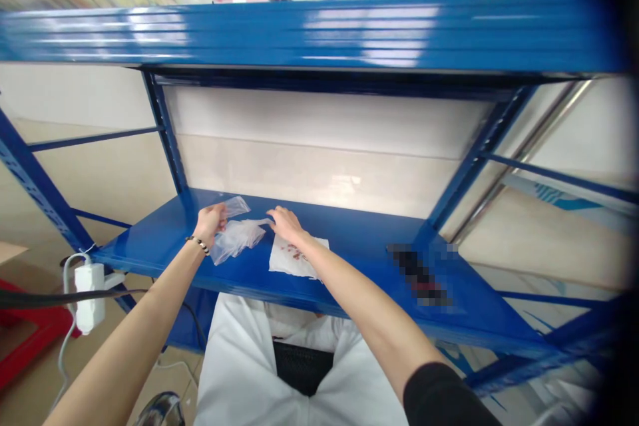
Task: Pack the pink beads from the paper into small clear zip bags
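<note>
Two bare hands reach over a blue metal shelf (354, 249), with the person sitting close against its front edge. The left hand (212, 221) has its fingers curled closed around one end of a clear plastic bag (238, 206); the rest of the bag sticks out to the right of the fist. Just below that hand, a loose, overlapping pile of clear bags (239, 238) lies flat on the shelf.

The right hand (285, 221) is palm down, fingers partly bent, with its tips at the pile's right edge. From where I stand, I cannot tell whether they pinch a bag or only touch it.

Directly below the right hand and partly under its wrist, a white sheet of paper (289, 264) holds a scatter of small reddish-brown pieces (294, 250).

As I judge it, the thin bags could cling together, so that a pull on one drags others along. The right forearm passes low over the paper; a brush of it could shift the sheet and spill the pieces. Slick film might also slip from the left fingers.
</note>
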Tool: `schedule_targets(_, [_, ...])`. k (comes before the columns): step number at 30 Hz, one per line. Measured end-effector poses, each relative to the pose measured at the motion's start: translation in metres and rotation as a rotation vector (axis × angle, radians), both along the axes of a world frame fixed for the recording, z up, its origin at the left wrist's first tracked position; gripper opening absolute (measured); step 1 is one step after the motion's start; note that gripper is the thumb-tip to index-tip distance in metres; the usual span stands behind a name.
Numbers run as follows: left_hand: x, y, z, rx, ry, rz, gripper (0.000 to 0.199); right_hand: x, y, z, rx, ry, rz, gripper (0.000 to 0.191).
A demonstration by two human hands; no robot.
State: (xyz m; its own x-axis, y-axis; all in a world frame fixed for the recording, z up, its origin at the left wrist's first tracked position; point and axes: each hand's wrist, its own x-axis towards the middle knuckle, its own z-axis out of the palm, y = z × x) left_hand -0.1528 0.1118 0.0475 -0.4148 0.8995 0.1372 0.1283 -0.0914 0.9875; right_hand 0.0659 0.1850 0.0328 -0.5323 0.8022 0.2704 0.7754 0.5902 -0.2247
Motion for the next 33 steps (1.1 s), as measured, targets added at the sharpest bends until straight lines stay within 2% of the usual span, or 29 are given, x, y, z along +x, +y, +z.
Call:
schedule_targets(2, [-0.011,-0.002,-0.004,-0.016,0.019,-0.012,0.037,0.001,0.002,-0.001,0.043,-0.005,-0.004,0.023])
schedule_targets(6, [-0.025,-0.006,-0.009,-0.094,0.166,-0.060,0.045,0.003,0.004,0.006,0.123,0.014,-0.058,0.032])
schedule_targets(9, [-0.028,-0.004,-0.016,-0.149,0.316,-0.065,0.044,0.001,0.000,0.009,0.161,-0.016,-0.025,0.033])
schedule_targets(12, [-0.029,-0.003,-0.022,-0.184,0.466,-0.034,0.038,-0.004,-0.006,0.002,0.151,-0.084,0.034,0.037])
schedule_targets(15, [-0.030,-0.005,-0.027,-0.199,0.613,0.029,0.032,-0.008,-0.007,-0.006,0.138,-0.124,0.032,0.021])
schedule_targets(17, [-0.029,-0.008,-0.029,-0.190,0.705,0.076,0.032,-0.008,-0.004,-0.008,0.141,-0.120,0.007,0.019])
schedule_targets(20, [-0.023,-0.016,-0.032,-0.154,0.833,0.143,0.046,-0.004,0.003,-0.006,0.148,-0.102,0.003,0.019])
schedule_targets(23, [-0.007,-0.032,-0.038,-0.060,1.072,0.181,0.053,0.000,0.006,-0.001,0.144,-0.094,0.033,0.015])
schedule_targets(25, [0.007,-0.045,-0.044,-0.005,1.181,0.131,0.052,0.001,0.005,-0.001,0.135,-0.088,0.031,0.017])
schedule_targets(28, [0.025,-0.061,-0.054,0.061,1.239,0.020,0.052,-0.002,0.003,-0.004,0.119,-0.076,0.022,0.026])
schedule_targets(31, [0.029,-0.066,-0.065,0.076,1.269,-0.020,0.054,-0.009,0.002,-0.008,0.098,-0.083,0.042,0.042])
schedule_targets(33, [0.026,-0.064,-0.074,0.042,1.263,-0.047,0.056,-0.014,0.002,-0.009,0.067,-0.113,0.056,0.044])
